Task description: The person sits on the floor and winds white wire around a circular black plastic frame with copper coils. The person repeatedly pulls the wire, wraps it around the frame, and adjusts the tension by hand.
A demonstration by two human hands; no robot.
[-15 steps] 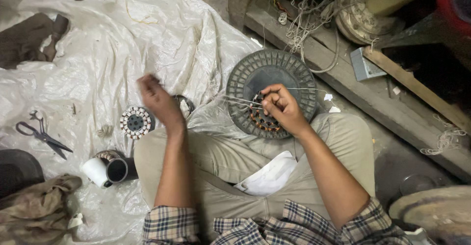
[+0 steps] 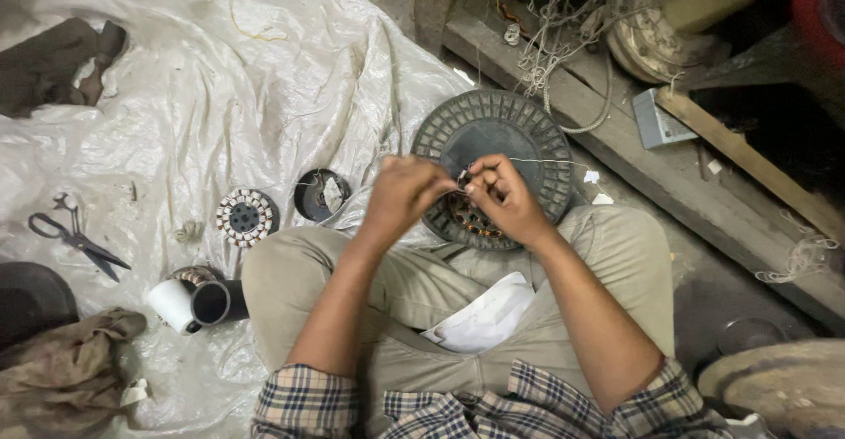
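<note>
Over our lap, our left hand (image 2: 403,194) and right hand (image 2: 506,200) meet, fingertips pinched narrow on what seems a thin wire (image 2: 546,161), held close above the round stator (image 2: 495,168) resting against our knees; scissors (image 2: 75,238) and cups (image 2: 195,303) lie far left on plastic sheeting (image 2: 220,96)

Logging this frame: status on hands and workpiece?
Left hand and right hand pinch thin wire together. Both over round motor stator at knees. Nothing blocking.

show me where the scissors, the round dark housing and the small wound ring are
scissors (image 2: 77,240): head view, at the pivot.
round dark housing (image 2: 528,131): head view, on its ribbed rim.
small wound ring (image 2: 244,216): head view, on its dark centre.
</note>
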